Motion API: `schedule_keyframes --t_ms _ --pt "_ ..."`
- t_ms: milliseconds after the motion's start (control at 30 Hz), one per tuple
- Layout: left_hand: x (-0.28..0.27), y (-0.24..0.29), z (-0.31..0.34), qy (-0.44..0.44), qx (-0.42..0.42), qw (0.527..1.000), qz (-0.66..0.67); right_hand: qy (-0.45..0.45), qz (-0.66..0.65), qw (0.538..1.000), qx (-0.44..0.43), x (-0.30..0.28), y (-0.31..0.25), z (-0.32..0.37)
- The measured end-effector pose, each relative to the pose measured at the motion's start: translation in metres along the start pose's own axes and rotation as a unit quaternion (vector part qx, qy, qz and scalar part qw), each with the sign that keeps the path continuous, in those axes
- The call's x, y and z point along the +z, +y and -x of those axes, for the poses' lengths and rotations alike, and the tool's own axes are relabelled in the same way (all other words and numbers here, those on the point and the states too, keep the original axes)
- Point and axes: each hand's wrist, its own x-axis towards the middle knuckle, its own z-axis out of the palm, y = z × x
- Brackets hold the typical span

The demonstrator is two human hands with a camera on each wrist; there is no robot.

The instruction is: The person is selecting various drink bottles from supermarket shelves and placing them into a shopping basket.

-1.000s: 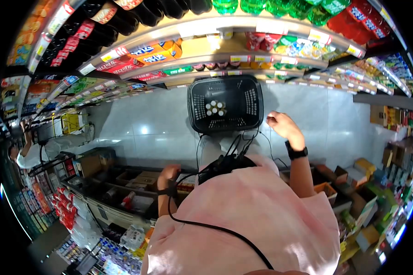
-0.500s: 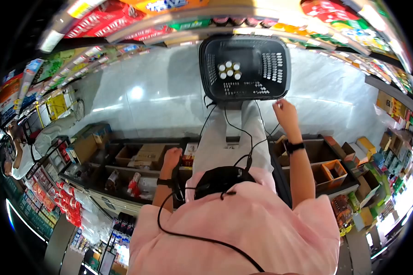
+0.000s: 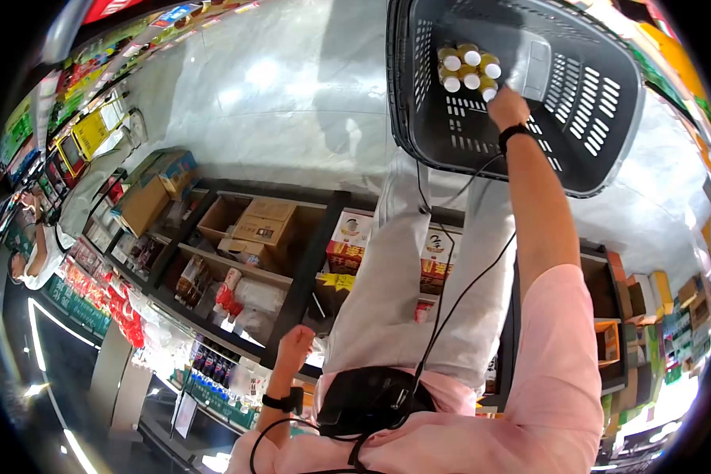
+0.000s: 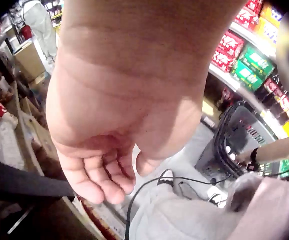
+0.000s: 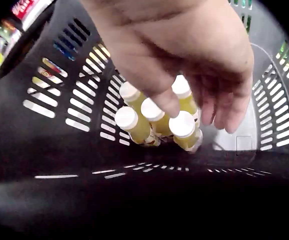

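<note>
Several small bottles (image 3: 470, 77) with white caps and yellow liquid stand grouped inside a black plastic shopping basket (image 3: 400, 99). My right hand (image 3: 508, 109) reaches down into the basket. In the right wrist view, the thumb and relaxed, slightly bent fingers of that hand (image 5: 184, 50) are spread apart above the bottles. The thumb tip is right by the cap of the nearest bottle (image 5: 183, 126). At my side, near the low black bins (image 3: 312, 253), hangs my left hand (image 3: 295, 347). Its fingers are loosely curled with nothing in them, as the left wrist view shows.
Cardboard boxes (image 3: 265, 221) and wrapped goods fill the bins behind my legs. Shelves of packaged drinks (image 4: 254, 67) rise beyond the basket. Black cables (image 3: 450, 292) run along my legs. Another person (image 3: 43, 253) is at the far left.
My right hand has moved from outside the basket's edge down into it, over the bottles. The head view has tilted down, and the basket appears larger and farther right. The left hand stays at my side.
</note>
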Motion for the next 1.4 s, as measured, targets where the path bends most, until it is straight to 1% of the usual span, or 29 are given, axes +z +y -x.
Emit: schedule_keyframes --t_ms 67,100,167,200,267,333,433,467,500,600,633,667,700,767,833,900,933,967,1033,1067,1100,1133,1167,1200,1233,1267,1300,1333,1400 --pt "0.002 -0.024 0.001 0.009 -0.002 0.999 -0.044 0.032 -0.020 0.999 0.001 0.007 0.008 -0.029" --pt "0.006 -0.041 -0.008 0.004 -0.011 1.000 0.013 0.020 -0.020 0.999 -0.018 0.027 0.013 -0.053" --pt "0.019 -0.032 -0.004 -0.006 -0.017 1.000 -0.026 0.010 -0.056 0.998 -0.041 0.030 0.012 -0.071" --pt "0.029 -0.032 -0.005 -0.011 -0.025 0.999 0.033 0.032 -0.049 0.996 -0.061 0.027 0.016 -0.072" --pt "0.046 -0.009 0.001 -0.025 -0.023 0.999 0.029 0.004 -0.086 0.990 -0.109 0.006 0.011 -0.064" --pt "0.063 0.018 0.014 -0.031 -0.019 0.999 0.032 0.063 -0.093 0.976 -0.184 0.010 0.014 -0.066" --pt "0.070 0.025 0.015 -0.045 0.009 0.999 0.030 -0.008 -0.054 0.990 -0.131 0.005 0.011 -0.063" --pt "0.069 0.020 0.016 -0.052 0.030 0.998 0.027 0.025 -0.024 0.988 -0.148 0.009 0.005 -0.055" --pt "0.069 0.024 0.018 -0.045 0.059 0.997 -0.007 0.049 -0.035 0.984 -0.165 0.002 0.007 -0.038" --pt "0.057 0.051 0.038 -0.056 0.092 0.994 0.021 0.135 -0.032 0.973 -0.187 -0.010 0.015 0.025" --pt "0.041 0.022 0.020 -0.076 0.102 0.990 0.061 0.187 -0.040 0.967 -0.167 -0.019 0.013 0.052" --pt "0.030 0.030 0.022 -0.080 0.090 0.990 0.071 0.215 -0.102 0.962 -0.136 -0.044 0.006 0.097" --pt "0.020 0.033 0.011 -0.071 0.128 0.989 0.017 0.205 -0.160 0.956 -0.134 -0.080 0.001 0.141" --pt "-0.009 0.047 0.002 -0.020 0.228 0.971 -0.063 0.218 -0.208 0.944 -0.135 -0.121 0.008 0.218" --pt "-0.044 0.070 -0.005 0.063 0.349 0.926 -0.128 0.258 -0.222 0.932 -0.126 -0.164 0.010 0.300" --pt "-0.072 0.109 0.014 0.120 0.341 0.932 0.004 0.305 -0.234 0.914 -0.127 -0.202 0.011 0.365" --pt "-0.090 0.116 0.005 0.125 0.395 0.910 0.008 0.325 -0.236 0.906 -0.129 -0.211 0.019 0.392" --pt "-0.110 0.124 -0.011 0.130 0.446 0.886 0.011 0.443 -0.255 0.831 -0.220 -0.213 0.027 0.412" --pt "-0.137 0.163 -0.007 0.183 0.568 0.798 -0.077 0.362 -0.296 0.859 -0.208 -0.261 0.031 0.479" --pt "-0.144 0.190 0.023 0.159 0.580 0.794 -0.085 0.339 -0.319 0.862 -0.199 -0.276 0.030 0.508" --pt "-0.147 0.224 0.065 0.136 0.592 0.789 -0.094 0.350 -0.317 0.860 -0.193 -0.286 0.028 0.532" --pt "-0.146 0.251 0.101 0.133 0.645 0.746 -0.101 0.362 -0.323 0.857 -0.173 -0.301 0.025 0.555" --pt "-0.146 0.275 0.113 0.148 0.693 0.696 -0.114 0.364 -0.356 0.837 -0.203 -0.313 0.023 0.573" --pt "-0.133 0.295 0.186 0.127 0.700 0.689 -0.140 0.365 -0.387 0.814 -0.233 -0.326 0.021 0.590" --pt "-0.122 0.312 0.221 0.044 0.737 0.663 -0.124 0.360 -0.370 0.818 -0.254 -0.343 0.020 0.608" --pt "-0.109 0.327 0.258 -0.012 0.763 0.625 -0.161 0.366 -0.394 0.789 -0.299 -0.357 0.016 0.623" --pt "-0.092 0.325 0.318 -0.036 0.753 0.626 -0.200 0.342 -0.395 0.788 -0.325 -0.376 0.013 0.641" --pt "-0.065 0.334 0.324 -0.126 0.811 0.558 -0.122 0.316 -0.397 0.788 -0.348 -0.393 0.009 0.658" --pt "-0.029 0.328 0.386 -0.179 0.798 0.547 -0.176 0.310 -0.397 0.764 -0.404 -0.418 0.000 0.675"
